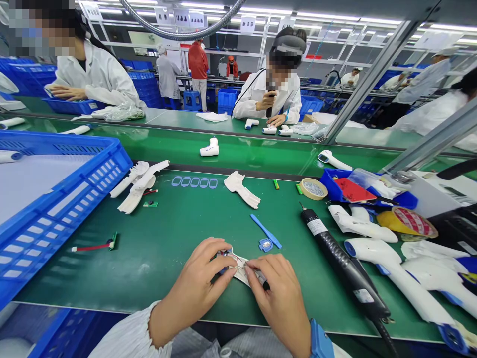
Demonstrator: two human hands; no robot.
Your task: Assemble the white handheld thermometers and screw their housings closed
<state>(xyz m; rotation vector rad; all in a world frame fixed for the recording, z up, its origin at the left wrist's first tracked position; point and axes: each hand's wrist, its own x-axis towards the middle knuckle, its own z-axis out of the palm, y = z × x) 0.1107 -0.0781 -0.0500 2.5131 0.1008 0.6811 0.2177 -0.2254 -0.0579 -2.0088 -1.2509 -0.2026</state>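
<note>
Low on the green worktop, both hands hold a white thermometer housing half [241, 271] with thin wires and small parts inside. My left hand [204, 271] is closed, thumb and fingers pinching the upper left end. At the other end, my right hand [274, 278] is closed on the shell, its thumb and fingertip close together near the middle. A dark part shows under the right fingers; I cannot tell what it is. Just beyond the hands lie a blue plastic strip [266, 231] and a small blue frame piece [266, 244]. Farther back rests another white housing half [242, 189].
A black electric screwdriver [345, 263] lies right, beside several white thermometers [391, 278]. Left stands a blue crate [74, 219], near shell halves [141, 184] and a red-wired circuit board [112, 242]. A conveyor belt [167, 149] runs behind; a co-worker [270, 94] works across it.
</note>
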